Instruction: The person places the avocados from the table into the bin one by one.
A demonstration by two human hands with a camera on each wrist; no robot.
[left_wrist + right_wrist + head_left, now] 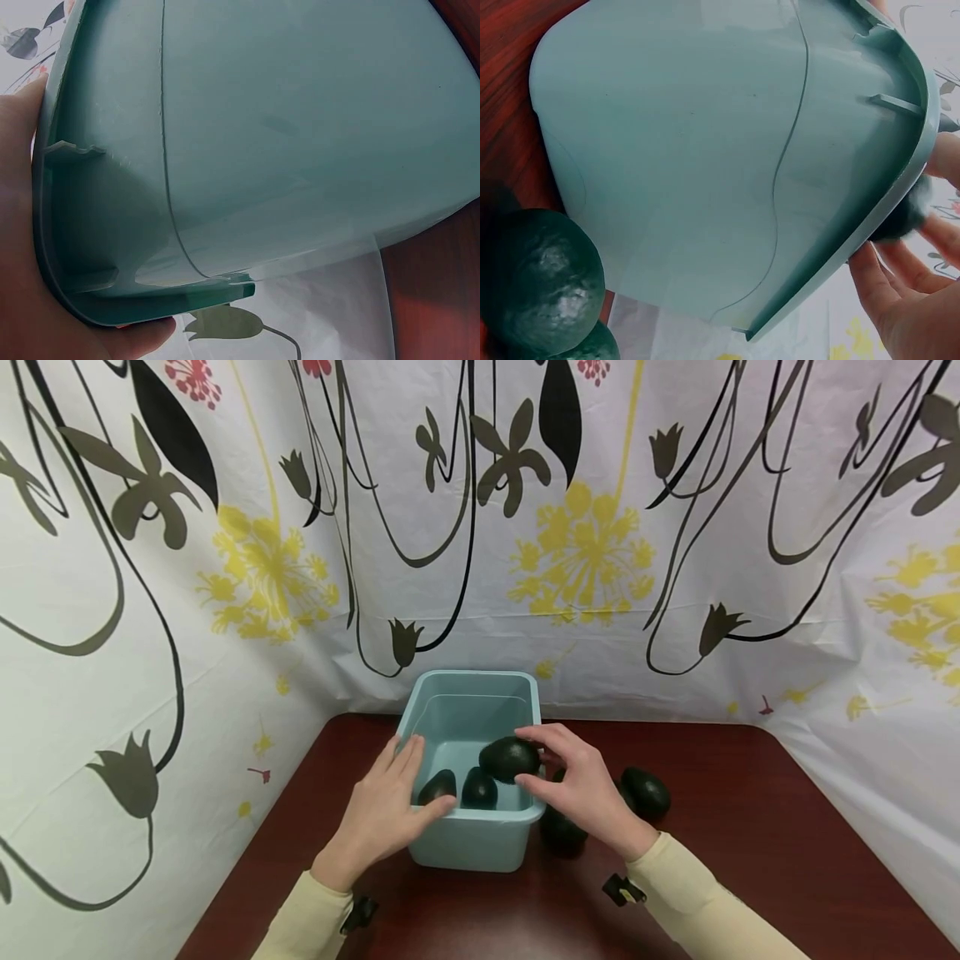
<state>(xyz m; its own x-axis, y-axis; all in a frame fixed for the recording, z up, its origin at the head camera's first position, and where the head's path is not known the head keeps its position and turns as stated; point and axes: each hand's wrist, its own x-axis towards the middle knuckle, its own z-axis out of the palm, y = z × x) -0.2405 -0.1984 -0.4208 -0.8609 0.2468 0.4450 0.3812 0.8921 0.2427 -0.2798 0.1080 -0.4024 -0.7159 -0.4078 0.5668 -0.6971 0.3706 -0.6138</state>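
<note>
A light blue-green plastic bin [472, 843] stands on the table. My left hand [386, 806] rests on its left rim near the front corner, fingers straight and thumb spread over the front edge. Two dark green avocados [479, 789] lie inside at the front. Over the bin's right side, my right hand [588, 785] holds another avocado [510, 758] between thumb and fingers. In the right wrist view that held avocado [904, 214] is partly hidden behind the rim.
Right of the bin, more avocados lie on the table, one close to its wall [564, 833] and another farther right [645, 792]. The dark red-brown table [735, 827] ends at a flower-patterned white cloth [480, 593] behind and at the sides.
</note>
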